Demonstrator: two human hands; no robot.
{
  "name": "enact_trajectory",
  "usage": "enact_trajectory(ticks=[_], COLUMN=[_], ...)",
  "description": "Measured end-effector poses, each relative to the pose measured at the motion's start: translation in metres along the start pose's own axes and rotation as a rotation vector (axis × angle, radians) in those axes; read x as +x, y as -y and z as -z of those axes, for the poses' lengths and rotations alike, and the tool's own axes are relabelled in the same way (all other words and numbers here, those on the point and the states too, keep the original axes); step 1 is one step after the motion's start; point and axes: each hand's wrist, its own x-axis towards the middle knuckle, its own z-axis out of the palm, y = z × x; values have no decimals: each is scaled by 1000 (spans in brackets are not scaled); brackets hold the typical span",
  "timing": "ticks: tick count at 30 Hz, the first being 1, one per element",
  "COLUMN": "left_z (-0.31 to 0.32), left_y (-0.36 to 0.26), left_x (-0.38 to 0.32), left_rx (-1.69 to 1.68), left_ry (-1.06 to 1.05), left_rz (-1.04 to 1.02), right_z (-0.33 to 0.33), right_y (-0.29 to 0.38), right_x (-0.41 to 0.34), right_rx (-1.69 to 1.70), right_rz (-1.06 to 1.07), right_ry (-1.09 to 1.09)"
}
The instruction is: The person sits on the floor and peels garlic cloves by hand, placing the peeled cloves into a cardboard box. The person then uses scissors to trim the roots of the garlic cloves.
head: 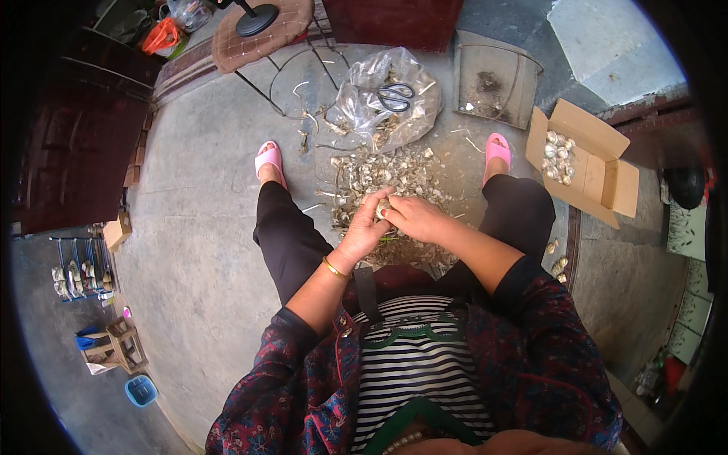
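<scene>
Between my knees, both hands meet around one pale garlic bulb (381,208). My left hand (367,223) grips its left side, with a gold-coloured bangle at the wrist. The fingers of my right hand (418,218) close on the bulb from the other side and partly cover it. Below them spreads a heap of dry garlic skins and stem scraps (392,170) on the concrete floor. Just beyond the heap lies a clear plastic bag (364,85) with garlic scraps in it, and black-handled scissors (396,96) rest on top.
An open cardboard box (594,182) at the right holds several garlic bulbs (558,156). More bulbs (560,266) lie on the floor near my right leg. A dustpan (493,79) and a cushioned stool (264,34) stand ahead. Far left are a shoe rack (81,270) and a blue basin (141,391).
</scene>
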Motion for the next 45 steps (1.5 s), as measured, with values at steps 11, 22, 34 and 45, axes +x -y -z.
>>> enact_trajectory(ticks=[11, 22, 34, 45], left_z=[4, 8, 0, 4], left_y=[-12, -9, 9, -3], left_x=[0, -1, 1, 2], left_rx=[-400, -874, -241, -470], left_ry=[8, -9, 18, -54], left_rz=[159, 345, 166, 209], right_z=[1, -5, 4, 8], right_y=[-5, -6, 5, 4], right_x=[-2, 4, -1, 3], right_rx=[183, 307, 41, 368], right_rz=[145, 114, 28, -42], right_ry=[-71, -154, -60, 31])
